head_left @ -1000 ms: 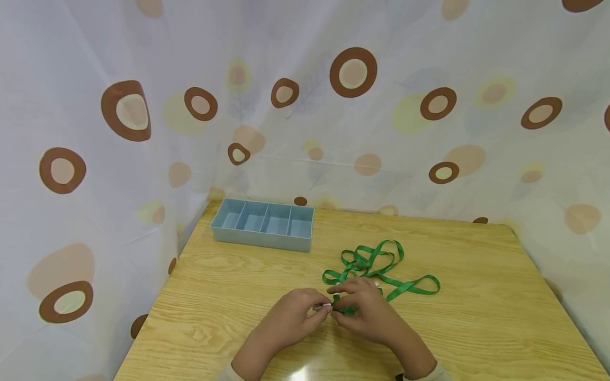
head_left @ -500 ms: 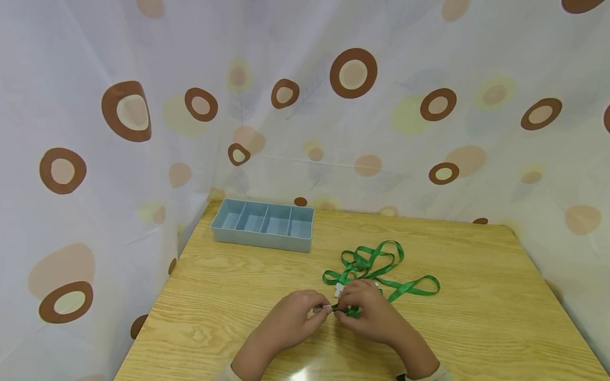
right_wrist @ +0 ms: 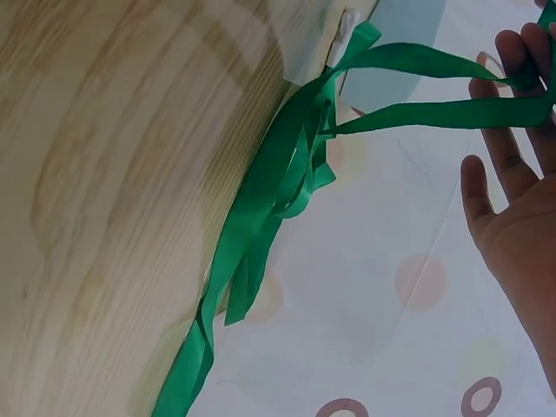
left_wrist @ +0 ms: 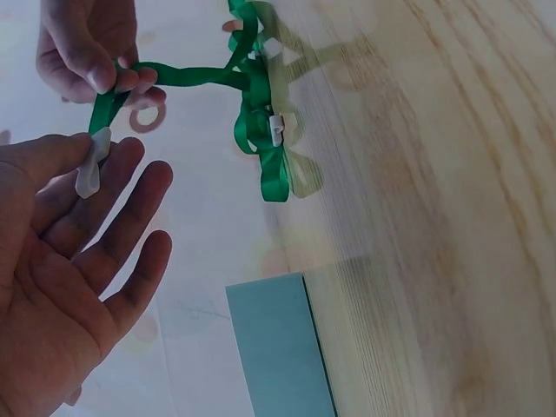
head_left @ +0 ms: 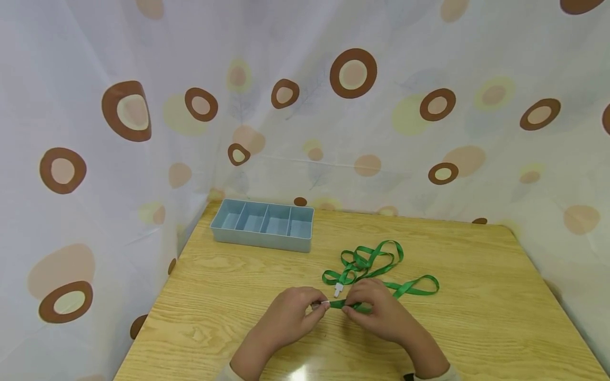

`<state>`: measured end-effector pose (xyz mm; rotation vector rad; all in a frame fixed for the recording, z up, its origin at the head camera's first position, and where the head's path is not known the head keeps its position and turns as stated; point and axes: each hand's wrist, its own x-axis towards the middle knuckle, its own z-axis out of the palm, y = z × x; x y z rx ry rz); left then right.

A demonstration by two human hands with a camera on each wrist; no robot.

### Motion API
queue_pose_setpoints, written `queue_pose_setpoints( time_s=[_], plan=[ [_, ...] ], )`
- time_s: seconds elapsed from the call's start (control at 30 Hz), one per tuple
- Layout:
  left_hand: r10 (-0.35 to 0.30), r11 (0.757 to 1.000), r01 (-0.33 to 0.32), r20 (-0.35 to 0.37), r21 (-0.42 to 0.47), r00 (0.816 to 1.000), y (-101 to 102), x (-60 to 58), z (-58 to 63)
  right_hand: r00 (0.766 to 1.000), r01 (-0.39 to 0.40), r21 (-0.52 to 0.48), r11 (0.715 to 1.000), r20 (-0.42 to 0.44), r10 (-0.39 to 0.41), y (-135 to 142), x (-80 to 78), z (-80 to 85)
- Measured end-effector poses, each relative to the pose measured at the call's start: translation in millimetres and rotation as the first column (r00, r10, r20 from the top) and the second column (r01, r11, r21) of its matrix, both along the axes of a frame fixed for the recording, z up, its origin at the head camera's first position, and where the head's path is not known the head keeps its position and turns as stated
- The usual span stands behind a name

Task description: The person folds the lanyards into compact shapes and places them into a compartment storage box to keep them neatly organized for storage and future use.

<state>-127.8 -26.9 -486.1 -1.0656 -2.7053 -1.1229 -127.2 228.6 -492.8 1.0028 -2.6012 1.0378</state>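
Observation:
Thumb and index finger of my left hand point(head_left: 293, 316) pinch a white plastic clip point(left_wrist: 90, 169) at the end of a green lanyard point(left_wrist: 200, 76); its other fingers are spread. Just to the right, my right hand point(head_left: 378, 313) pinches the green strap point(head_left: 337, 304), so a short stretch spans the two hands. From there the strap runs to a loose tangle of green ribbon point(head_left: 363, 263) on the table behind the hands. A second white clip point(head_left: 338, 289) lies at the tangle's near edge. In the right wrist view, two lengths of ribbon point(right_wrist: 426, 115) rise to the right fingers.
A blue-grey tray point(head_left: 262, 239) with several compartments stands at the back left of the wooden table point(head_left: 229, 296). A loop of ribbon point(head_left: 424, 286) reaches to the right of the tangle. White patterned curtains point(head_left: 324, 127) hang behind and at both sides.
My right hand has slid a little to the right, away from the left, and more strap shows between them. The clip on the table has come into fuller view. The left hand has hardly moved.

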Motion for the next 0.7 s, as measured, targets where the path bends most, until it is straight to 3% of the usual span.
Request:
queue_pose_setpoints(
  time_s=[0.2,0.7],
  plan=[
    [0.013,1.0,-0.013,-0.021,0.012,1.0,-1.3,-1.3,-0.7,1.0,0.004,-0.009,1.0,-0.008,-0.004,6.4,-0.2,1.7],
    [0.046,0.997,-0.044,-0.021,0.061,0.999,-8.1,-5.3,-0.5,0.991,0.08,0.0,0.997,0.108,-0.08,30.7,2.8,-2.9]
  ],
)
